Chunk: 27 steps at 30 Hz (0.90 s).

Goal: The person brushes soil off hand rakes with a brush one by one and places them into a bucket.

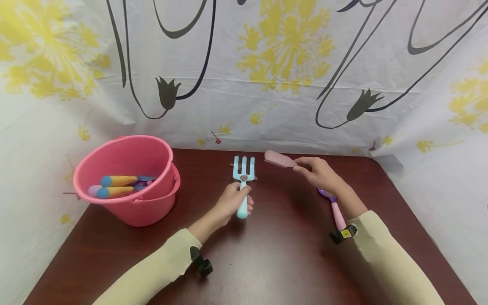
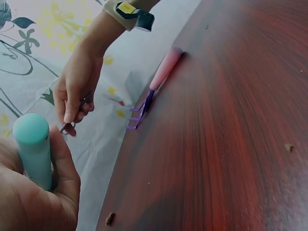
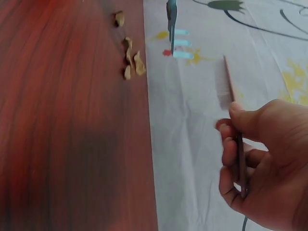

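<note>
White cloth (image 1: 213, 123) printed with yellow blooms and grey stems hangs to my left, behind and to my right, round a dark red-brown wooden table (image 1: 267, 262). Small brown bits (image 3: 139, 64) lie near its far edge, close to the middle. At right, a purple fork (image 1: 338, 216) with a pink handle rests on the wood, partly hidden from my head view by the right forearm.

I have the left hand (image 1: 233, 202) wrapped round the handle of a light blue fork (image 1: 242, 207), holding it above the table, tines pointing away from me; a brown piece (image 1: 244, 178) shows at their base. On the right hand (image 1: 318, 171), I see thumb and fingers gripping a pink brush (image 1: 280, 159) by its handle, raised over the far part of the table.

At far left I have a pink bucket (image 1: 152, 212); inside are two orange handles (image 1: 121, 181) with blue ends, leaning together.
</note>
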Tool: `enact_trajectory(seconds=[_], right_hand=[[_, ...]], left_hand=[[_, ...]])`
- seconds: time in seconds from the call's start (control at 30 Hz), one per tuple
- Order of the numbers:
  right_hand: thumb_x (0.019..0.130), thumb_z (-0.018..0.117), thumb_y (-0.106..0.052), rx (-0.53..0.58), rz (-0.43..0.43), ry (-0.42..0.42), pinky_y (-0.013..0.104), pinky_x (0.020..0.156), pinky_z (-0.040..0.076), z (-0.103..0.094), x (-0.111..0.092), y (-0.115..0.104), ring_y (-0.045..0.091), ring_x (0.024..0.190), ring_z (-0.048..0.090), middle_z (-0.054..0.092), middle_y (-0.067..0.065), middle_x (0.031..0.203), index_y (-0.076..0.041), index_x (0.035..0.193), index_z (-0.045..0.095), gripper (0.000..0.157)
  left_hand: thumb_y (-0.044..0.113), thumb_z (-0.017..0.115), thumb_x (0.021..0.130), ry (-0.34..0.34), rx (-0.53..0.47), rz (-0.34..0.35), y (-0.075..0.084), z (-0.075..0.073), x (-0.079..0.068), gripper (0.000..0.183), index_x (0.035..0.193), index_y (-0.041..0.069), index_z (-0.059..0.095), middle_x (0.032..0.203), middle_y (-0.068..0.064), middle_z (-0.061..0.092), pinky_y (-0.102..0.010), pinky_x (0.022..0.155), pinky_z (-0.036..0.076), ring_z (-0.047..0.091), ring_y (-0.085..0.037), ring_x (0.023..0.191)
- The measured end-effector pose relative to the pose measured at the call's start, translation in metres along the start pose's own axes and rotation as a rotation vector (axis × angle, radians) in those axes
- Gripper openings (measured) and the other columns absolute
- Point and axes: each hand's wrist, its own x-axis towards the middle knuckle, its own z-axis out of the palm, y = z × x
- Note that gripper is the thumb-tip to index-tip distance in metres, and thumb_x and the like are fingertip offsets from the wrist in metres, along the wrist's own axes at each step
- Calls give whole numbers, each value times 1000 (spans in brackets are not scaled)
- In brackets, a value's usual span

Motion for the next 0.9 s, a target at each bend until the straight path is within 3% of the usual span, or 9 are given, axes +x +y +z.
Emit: enact_trajectory(seconds=[0.13,0.27,0.6,0.9], right_hand=[[101,64,-13,1,-56,-97,45,82,50,11,13,-10,23,91,62,70,14,114,2,124,68,28],[101,64,-9,-4,-118,-141,44,83,50,22,24,-19,23,92,62,70,13,114,3,126,68,28],[100,62,-4,-4,-207,-113,42,78,49,39,40,-29,23,86,58,69,11,103,2,123,69,24],[101,61,-5,8,-219,-89,43,76,48,46,42,-30,24,84,58,68,13,98,4,124,68,25]], left_hand=[[16,49,106,6,-9,-12,-3,-7,-3,28,120,-8,48,74,-12,62,-32,59,58,63,-16,58],[17,50,106,13,-19,-31,-9,-9,-1,35,126,-11,46,74,-12,62,-32,59,58,63,-16,59],[17,51,105,34,-36,-20,-14,-4,2,34,123,-12,48,72,-11,61,-33,56,58,63,-16,56],[18,52,105,50,-21,-22,-15,-7,2,34,123,-11,48,72,-11,62,-32,57,58,63,-16,57]])
